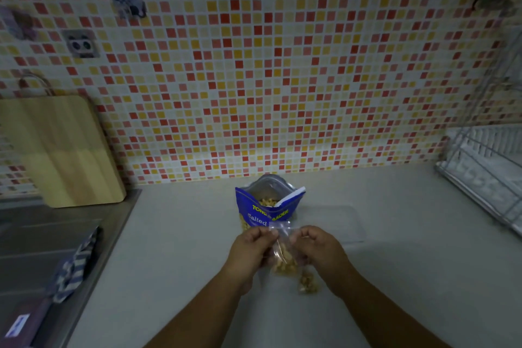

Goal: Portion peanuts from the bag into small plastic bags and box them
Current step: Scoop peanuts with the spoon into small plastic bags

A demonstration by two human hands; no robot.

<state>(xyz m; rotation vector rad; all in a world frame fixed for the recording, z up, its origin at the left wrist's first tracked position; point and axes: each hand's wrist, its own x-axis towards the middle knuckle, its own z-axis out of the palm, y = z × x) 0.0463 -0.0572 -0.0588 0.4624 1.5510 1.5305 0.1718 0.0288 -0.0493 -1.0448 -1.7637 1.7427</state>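
Note:
A blue bag of salted peanuts [267, 206] stands open on the grey counter, with nuts visible inside. In front of it, above the counter, I hold a small clear plastic bag [282, 251] partly filled with peanuts. My left hand [248, 251] pinches its top left edge and my right hand [319, 248] pinches its top right edge. A second small filled bag [308, 282] lies on the counter just below my right hand. A clear plastic box [339, 223] sits to the right of the blue bag, faint against the counter.
A wooden cutting board [65, 150] leans on the tiled wall at the left, above a steel sink [42, 234] with a blue striped cloth [76, 265] on its rim. A wire dish rack [485, 167] stands at the right.

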